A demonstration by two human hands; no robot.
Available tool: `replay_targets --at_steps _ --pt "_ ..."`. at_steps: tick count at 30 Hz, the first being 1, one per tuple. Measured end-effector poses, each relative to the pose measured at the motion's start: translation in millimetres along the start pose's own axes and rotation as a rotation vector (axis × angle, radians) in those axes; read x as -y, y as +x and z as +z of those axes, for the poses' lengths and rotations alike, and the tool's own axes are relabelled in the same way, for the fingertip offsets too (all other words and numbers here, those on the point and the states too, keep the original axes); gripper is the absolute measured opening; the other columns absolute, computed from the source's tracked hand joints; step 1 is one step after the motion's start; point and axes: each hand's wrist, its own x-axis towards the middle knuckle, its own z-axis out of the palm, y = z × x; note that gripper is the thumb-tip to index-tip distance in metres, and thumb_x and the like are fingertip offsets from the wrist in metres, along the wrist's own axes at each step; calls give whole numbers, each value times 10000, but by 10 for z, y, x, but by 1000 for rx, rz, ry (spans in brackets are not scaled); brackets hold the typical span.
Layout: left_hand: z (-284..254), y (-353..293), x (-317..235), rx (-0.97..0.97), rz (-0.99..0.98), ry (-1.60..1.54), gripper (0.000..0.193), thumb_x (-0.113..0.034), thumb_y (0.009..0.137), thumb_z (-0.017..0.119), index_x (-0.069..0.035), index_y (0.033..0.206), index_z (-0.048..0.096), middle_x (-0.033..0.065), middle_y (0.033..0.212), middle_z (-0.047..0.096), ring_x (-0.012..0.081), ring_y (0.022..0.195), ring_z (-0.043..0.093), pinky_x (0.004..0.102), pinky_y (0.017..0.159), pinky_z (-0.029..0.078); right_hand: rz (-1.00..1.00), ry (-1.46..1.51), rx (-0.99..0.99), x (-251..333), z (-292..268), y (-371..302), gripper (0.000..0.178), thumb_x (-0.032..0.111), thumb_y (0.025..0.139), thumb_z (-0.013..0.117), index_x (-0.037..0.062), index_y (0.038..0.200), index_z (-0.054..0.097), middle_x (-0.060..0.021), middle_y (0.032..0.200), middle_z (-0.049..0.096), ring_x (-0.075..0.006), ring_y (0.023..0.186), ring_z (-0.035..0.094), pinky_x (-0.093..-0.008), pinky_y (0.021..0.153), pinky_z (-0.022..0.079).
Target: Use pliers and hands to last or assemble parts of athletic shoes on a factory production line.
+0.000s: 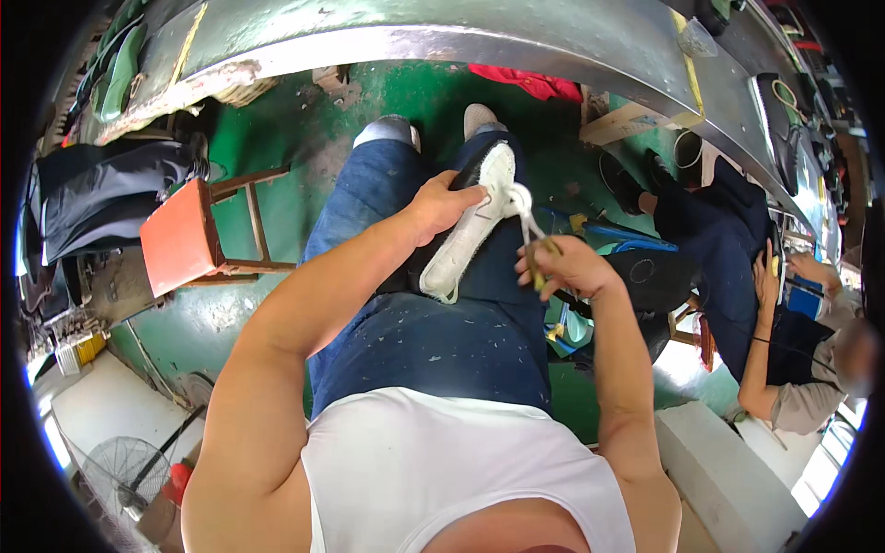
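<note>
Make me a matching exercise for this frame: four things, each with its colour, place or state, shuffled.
1. Left hand
2. Sole-shaped piece
3. Stool
4. Fan

A. Orange-red on top
B. Thumb resting on item 2
C. Round wire cage, picture's lower left
D. White, long and narrow

Pairs: 1-B, 2-D, 3-A, 4-C

Looks like a shoe workshop tbh: long metal bench (415, 18), dark shoes (782, 138) on its right end, green floor (300, 129) below it, co-worker (724, 263) beside it.
</note>
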Motion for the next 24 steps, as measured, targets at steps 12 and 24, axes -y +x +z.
replay_targets --at_steps 12,24 --pt "6 -69 -97 19 -16 267 744 -280 835 764 75 1393 423 200 1259 603 251 1116 623 372 961 506 -362 -764 -297 363 217 306 423 352 1035 461 -8 859 596 -98 709 640 -198 615 616 -339 628 489" --pt "-128 131 43 221 -167 9 640 -280 877 759 -78 1405 458 96 1259 638 220 1143 619 427 931 524 -341 -1169 -133 134 602 -218 376 223 928 631 -27 1201 567 -257 1008 674 -419 962 650 -472 852 506"
